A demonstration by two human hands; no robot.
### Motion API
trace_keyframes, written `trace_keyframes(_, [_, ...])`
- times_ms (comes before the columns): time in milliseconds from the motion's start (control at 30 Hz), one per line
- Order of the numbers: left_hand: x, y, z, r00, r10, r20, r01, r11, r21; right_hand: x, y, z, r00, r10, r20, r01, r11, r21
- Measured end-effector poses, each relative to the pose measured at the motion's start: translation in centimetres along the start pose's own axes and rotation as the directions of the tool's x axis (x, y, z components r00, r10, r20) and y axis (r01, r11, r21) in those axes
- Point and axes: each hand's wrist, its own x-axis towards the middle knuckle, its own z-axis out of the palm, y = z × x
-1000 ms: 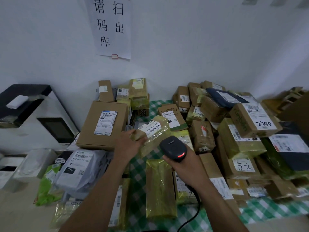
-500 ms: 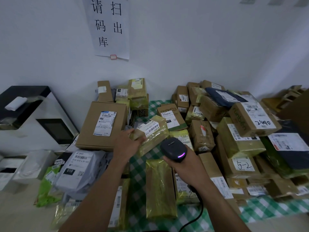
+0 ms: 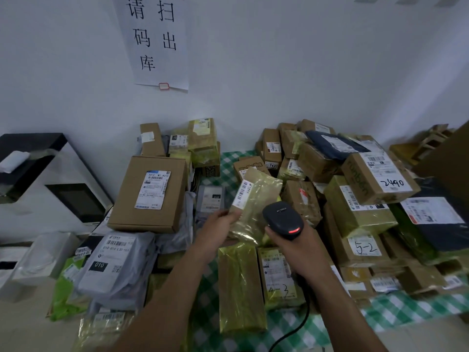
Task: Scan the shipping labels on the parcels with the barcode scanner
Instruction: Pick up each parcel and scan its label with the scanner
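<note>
My left hand (image 3: 217,228) grips the lower left corner of a parcel wrapped in yellow tape (image 3: 256,204) and holds it tilted up above the table. Its white barcode label (image 3: 243,191) runs along the parcel's upper left edge. My right hand (image 3: 289,243) holds the black barcode scanner (image 3: 283,219) just right of the parcel, a red light glowing on the scanner's near end. The scanner's black cable (image 3: 291,331) hangs down toward the bottom edge.
Taped and cardboard parcels pile up on the green checked tablecloth (image 3: 286,323): a large brown box (image 3: 149,194) at left, a grey mailer bag (image 3: 119,270) below it, a stack at right with a box marked 2490 (image 3: 378,179). A white machine (image 3: 50,189) stands far left.
My left hand has lifted the yellow-taped parcel and turned it more upright, label edge now up-left. The scanner's light went from red to purple and back to red. My right hand barely moved.
</note>
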Motion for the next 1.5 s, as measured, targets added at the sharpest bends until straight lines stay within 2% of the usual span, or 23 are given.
trace_keyframes(167, [2.5,-1.7,4.6,0.995,-0.075,0.069,0.080,0.994,-0.075,0.0,1.0,-1.4,0.999,0.022,-0.046,-0.020,0.999,0.036])
trace_keyframes(300, [3.8,-3.0,6.2,0.998,-0.035,0.049,0.038,0.996,-0.075,-0.3,1.7,-2.1,0.997,0.034,-0.075,-0.034,0.999,0.005])
trace_keyframes(400, [4.1,-3.4,6.8,0.998,0.026,0.065,-0.034,0.993,0.112,-0.2,2.3,-2.0,0.997,0.032,-0.067,-0.033,0.999,-0.013])
trace_keyframes(533, [4.9,-3.4,7.0,0.980,0.193,0.057,-0.201,0.909,0.366,0.7,2.4,-1.4,0.998,0.059,-0.010,-0.059,0.998,0.012])
trace_keyframes(633, [5.9,-2.7,6.1,0.976,0.190,0.108,-0.218,0.890,0.401,1.9,1.8,-1.0,0.995,0.089,0.041,-0.089,0.996,-0.014])
trace_keyframes(700, [6.9,-2.3,4.6,0.980,0.186,0.070,-0.199,0.899,0.391,2.8,1.3,-0.8,0.990,0.120,0.073,-0.121,0.993,-0.002])
trace_keyframes(767, [8.9,-2.7,2.4,0.977,0.210,-0.029,-0.174,0.873,0.456,3.6,0.0,-0.3,0.983,0.147,0.111,-0.148,0.989,-0.005])
trace_keyframes(900, [13.5,-4.0,-1.2,0.965,0.148,-0.216,0.007,0.810,0.587,6.7,1.1,1.2,0.977,0.171,0.124,-0.168,0.985,-0.035])
trace_keyframes(1233, [20.4,-6.3,-1.9,0.948,0.021,-0.317,0.237,0.620,0.748,9.7,2.1,0.7,0.965,0.258,0.035,-0.246,0.947,-0.208])
trace_keyframes(1333, [21.9,-7.2,-1.5,0.926,-0.034,-0.376,0.309,0.640,0.704,10.0,2.3,0.8,0.962,0.272,0.010,-0.262,0.934,-0.244])
trace_keyframes(1500, [23.2,-7.4,-0.6,0.874,-0.092,-0.476,0.374,0.754,0.540,10.4,2.2,1.2,0.954,0.298,-0.034,-0.292,0.894,-0.340])
